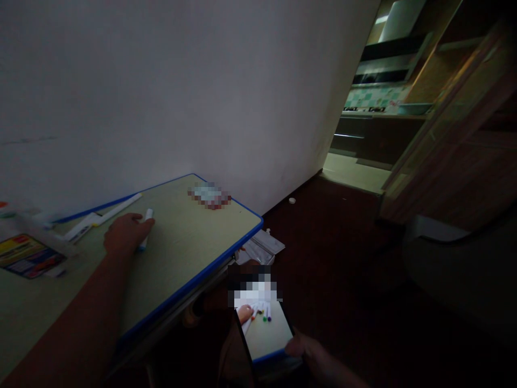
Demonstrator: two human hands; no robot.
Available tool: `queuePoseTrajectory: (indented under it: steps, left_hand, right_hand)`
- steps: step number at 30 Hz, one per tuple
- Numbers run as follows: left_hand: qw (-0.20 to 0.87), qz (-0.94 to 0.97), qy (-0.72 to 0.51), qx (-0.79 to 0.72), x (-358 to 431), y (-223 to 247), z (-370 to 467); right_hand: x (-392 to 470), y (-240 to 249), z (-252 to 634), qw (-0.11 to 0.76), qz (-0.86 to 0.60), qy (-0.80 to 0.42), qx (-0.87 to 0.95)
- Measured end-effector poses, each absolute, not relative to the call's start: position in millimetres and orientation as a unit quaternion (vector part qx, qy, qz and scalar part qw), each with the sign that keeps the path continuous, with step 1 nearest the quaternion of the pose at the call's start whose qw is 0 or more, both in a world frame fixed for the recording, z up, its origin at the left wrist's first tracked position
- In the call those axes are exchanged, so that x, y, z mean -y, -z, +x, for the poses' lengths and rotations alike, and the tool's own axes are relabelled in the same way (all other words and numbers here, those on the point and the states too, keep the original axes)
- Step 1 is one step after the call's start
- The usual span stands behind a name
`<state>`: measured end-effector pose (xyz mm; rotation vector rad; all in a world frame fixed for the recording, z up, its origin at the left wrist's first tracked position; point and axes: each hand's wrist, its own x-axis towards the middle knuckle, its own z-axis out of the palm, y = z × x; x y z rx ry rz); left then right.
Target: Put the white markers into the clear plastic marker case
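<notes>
My left hand (126,233) rests over the pale table top (181,231), its fingers closed on a white marker (149,215) with a blue end. The marker lies slanted at the fingertips, partly covered by them. Beyond that hand are more white markers (120,209), one with a yellow part. Low in the view, my right hand (301,346) grips a phone (266,337) by its edge. The lit screen shows a hand and several markers with coloured ends; its upper part is blurred out.
A clear plastic container (34,250) with a colourful label stands at the left. A blurred-out item (210,195) lies near the table's far corner. Blue edging (242,242) runs round the table. Below is an open white case (262,247); a doorway to a kitchen (375,134) stands right.
</notes>
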<state>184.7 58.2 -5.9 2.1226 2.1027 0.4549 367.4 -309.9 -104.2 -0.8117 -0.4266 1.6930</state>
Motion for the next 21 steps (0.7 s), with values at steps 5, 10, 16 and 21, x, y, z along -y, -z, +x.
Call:
queuePoseTrajectory:
  steps: [5,10,16,21]
  left_hand:
    - [0.064,0.688,-0.155,-0.706,-58.2,5.7,186.2]
    - [0.063,0.687,-0.151,-0.708,-54.7,3.8,187.7]
    - [0.071,0.688,-0.154,-0.706,-49.9,0.1,190.7]
    - [0.072,0.691,-0.153,-0.703,-50.9,0.8,189.9]
  right_hand:
    - [311.1,100.4,367.7,0.591,-0.301,-0.733,0.152]
    - [315.5,119.5,370.2,0.592,-0.292,-0.74,0.133]
    - [317.3,131.6,370.1,0.601,-0.291,-0.731,0.139]
    - [315.9,122.7,369.8,0.589,-0.285,-0.743,0.138]
